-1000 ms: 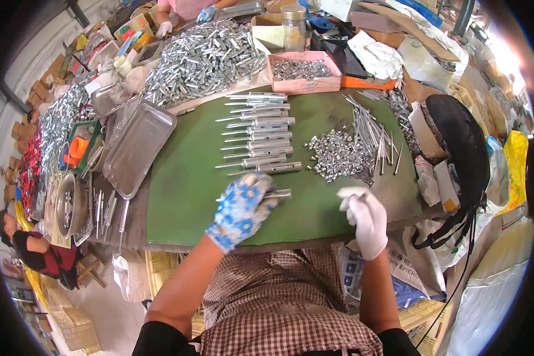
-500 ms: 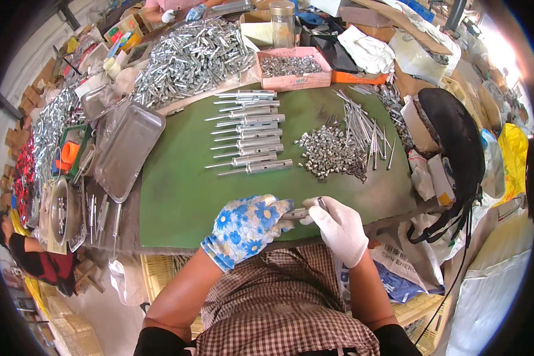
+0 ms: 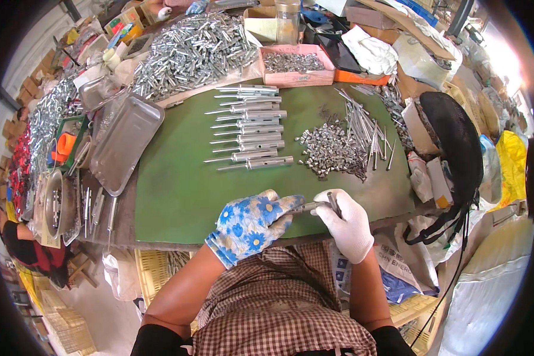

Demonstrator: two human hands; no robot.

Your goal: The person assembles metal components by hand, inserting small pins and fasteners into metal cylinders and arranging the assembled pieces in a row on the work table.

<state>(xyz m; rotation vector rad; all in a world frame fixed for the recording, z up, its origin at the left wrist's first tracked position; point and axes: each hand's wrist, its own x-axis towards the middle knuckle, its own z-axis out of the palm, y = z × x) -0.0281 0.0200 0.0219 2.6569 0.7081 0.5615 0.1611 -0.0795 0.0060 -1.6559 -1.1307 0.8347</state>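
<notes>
My left hand (image 3: 249, 226), in a white glove with blue flowers, is closed round a silver metal tube (image 3: 303, 208) that points to the right. At the tube's right end is my right hand (image 3: 351, 230) in a plain white glove. Its thumb and fingers grip a short dark metal rod (image 3: 334, 203), which stands up at a tilt; the rod's lower part is hidden by the fingers. Beyond my hands lies a column of metal tubes with thin rods (image 3: 256, 142) sticking out to the left. Right of them are a heap of small metal caps (image 3: 327, 148) and loose long thin rods (image 3: 357, 121).
A green mat (image 3: 178, 196) covers the worktop. Left lies an empty metal tray (image 3: 127, 145). A big heap of metal tubes (image 3: 196, 50) and a pink box (image 3: 296, 74) of small parts stand behind. A black bag (image 3: 451, 139) sits at right. Another person's gloved hand (image 3: 197, 7) shows at the far edge.
My right hand has turned a little, and the dark rod now shows more upright between its fingers. The tube has come further out of my left hand's cover. The view has shifted slightly.
</notes>
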